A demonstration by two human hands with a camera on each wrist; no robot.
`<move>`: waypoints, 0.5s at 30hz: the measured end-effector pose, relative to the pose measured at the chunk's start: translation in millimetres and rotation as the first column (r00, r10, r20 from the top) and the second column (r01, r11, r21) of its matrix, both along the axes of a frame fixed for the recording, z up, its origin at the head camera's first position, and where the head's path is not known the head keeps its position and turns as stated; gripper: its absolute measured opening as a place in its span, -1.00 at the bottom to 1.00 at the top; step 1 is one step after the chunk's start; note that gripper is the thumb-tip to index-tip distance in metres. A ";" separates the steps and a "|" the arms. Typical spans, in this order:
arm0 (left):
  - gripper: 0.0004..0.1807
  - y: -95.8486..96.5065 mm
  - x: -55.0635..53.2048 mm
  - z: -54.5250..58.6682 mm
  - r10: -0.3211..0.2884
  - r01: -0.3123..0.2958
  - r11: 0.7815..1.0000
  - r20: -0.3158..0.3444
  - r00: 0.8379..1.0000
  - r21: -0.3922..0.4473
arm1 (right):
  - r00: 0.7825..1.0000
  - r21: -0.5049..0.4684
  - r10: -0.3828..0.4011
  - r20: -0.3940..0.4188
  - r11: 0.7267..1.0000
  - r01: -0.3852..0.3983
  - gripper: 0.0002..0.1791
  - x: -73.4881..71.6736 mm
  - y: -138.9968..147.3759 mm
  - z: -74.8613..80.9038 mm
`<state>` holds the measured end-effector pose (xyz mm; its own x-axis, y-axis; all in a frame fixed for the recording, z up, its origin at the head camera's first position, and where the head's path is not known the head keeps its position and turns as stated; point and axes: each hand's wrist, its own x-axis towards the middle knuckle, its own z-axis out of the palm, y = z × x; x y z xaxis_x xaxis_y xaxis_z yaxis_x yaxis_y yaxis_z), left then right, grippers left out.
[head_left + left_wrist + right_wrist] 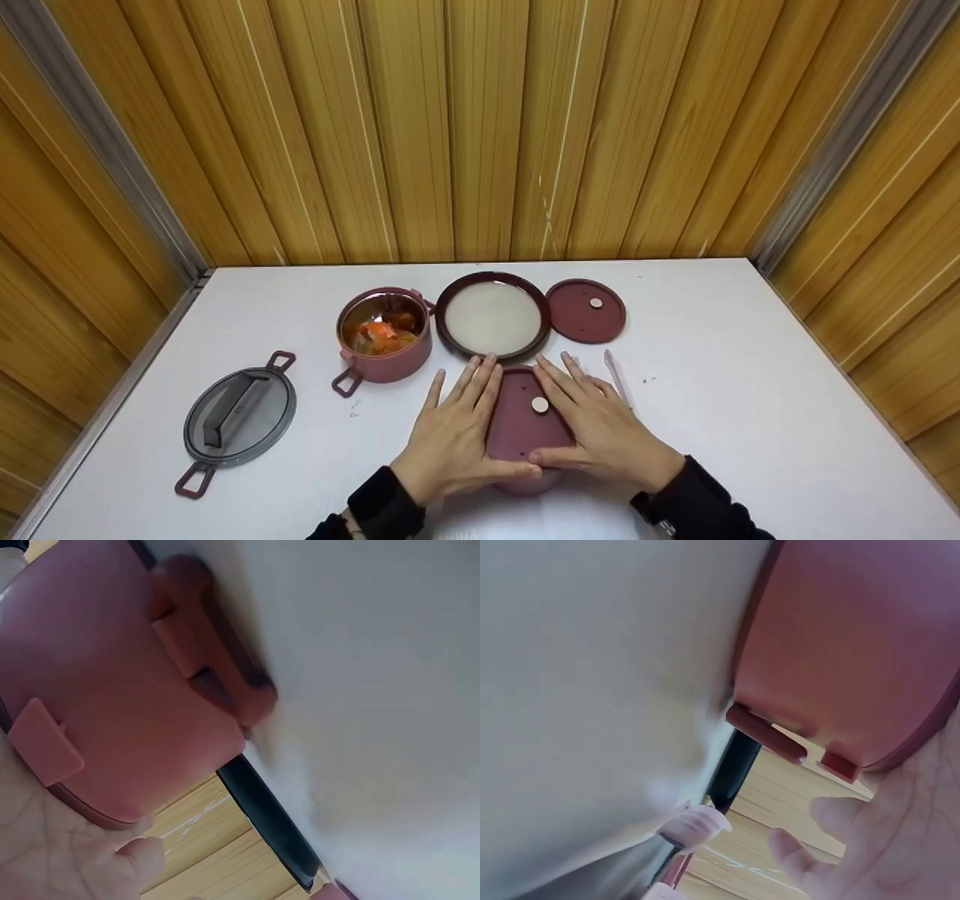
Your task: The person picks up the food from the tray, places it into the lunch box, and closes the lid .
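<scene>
A pink lidded container (525, 481) stands near the front of the table, its maroon lid (517, 420) bearing a small white round button (540, 405). My left hand (457, 435) rests on the lid's left side with straight fingers spread, and my right hand (600, 427) lies likewise over its right side. Both thumbs meet close together along the near edge. In the left wrist view, a latch tab (46, 742) on the container sits beside my palm, and a reddish handle (214, 645) juts from its side. Another small tab (840, 765) appears in the right wrist view.
Behind the container are a pink pot (390, 366) with orange food inside, a dark-rimmed plate (441, 319) and a second maroon lid (581, 322). A grey lid with two handles (259, 431) lies at left. A slim translucent pinkish utensil (616, 375) lies beyond my right hand.
</scene>
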<state>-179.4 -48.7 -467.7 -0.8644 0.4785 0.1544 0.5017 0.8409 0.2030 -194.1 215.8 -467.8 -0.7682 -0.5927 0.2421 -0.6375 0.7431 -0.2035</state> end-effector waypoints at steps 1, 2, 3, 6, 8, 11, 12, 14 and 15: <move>0.48 0.1 -0.8 1.5 -0.005 0.005 1.000 0.008 1.000 0.004 | 1.000 0.001 0.000 0.004 1.000 0.000 0.27 -0.7 0.2 2.2; 0.48 0.0 -1.7 2.8 -0.010 0.010 1.000 0.014 1.000 0.010 | 1.000 0.000 -0.003 0.010 1.000 0.003 0.28 -1.3 0.1 4.2; 0.48 -0.1 -2.4 3.9 -0.015 0.015 1.000 0.023 1.000 0.017 | 1.000 0.000 -0.006 0.017 1.000 0.006 0.29 -1.9 0.0 5.9; 0.48 -1.1 -3.9 6.5 -0.023 0.023 0.999 0.037 0.999 0.023 | 0.999 -0.007 -0.015 0.040 1.000 0.015 0.30 -3.3 -1.6 8.8; 0.48 -2.1 -4.3 6.6 -0.025 0.023 0.999 0.048 0.999 0.032 | 0.998 -0.012 -0.019 0.060 1.000 0.020 0.30 -3.3 -2.9 8.1; 0.49 -3.1 -3.5 5.1 -0.025 0.022 0.999 0.063 0.998 0.046 | 0.997 -0.021 -0.018 0.079 1.000 0.020 0.30 -2.1 -3.7 4.3; 0.49 -3.1 -3.2 4.2 -0.027 0.023 0.998 0.068 0.997 0.056 | 0.996 -0.026 -0.018 0.084 0.999 0.020 0.30 -1.5 -3.7 2.7; 0.48 -2.7 -2.5 2.5 -0.032 0.027 0.997 0.071 0.997 0.074 | 0.995 -0.040 -0.019 0.095 0.999 0.023 0.30 -0.2 -3.3 0.2; 0.48 -2.3 -2.2 1.9 -0.036 0.031 0.996 0.070 0.997 0.080 | 0.995 -0.047 -0.020 0.096 0.999 0.025 0.30 0.4 -3.1 -0.7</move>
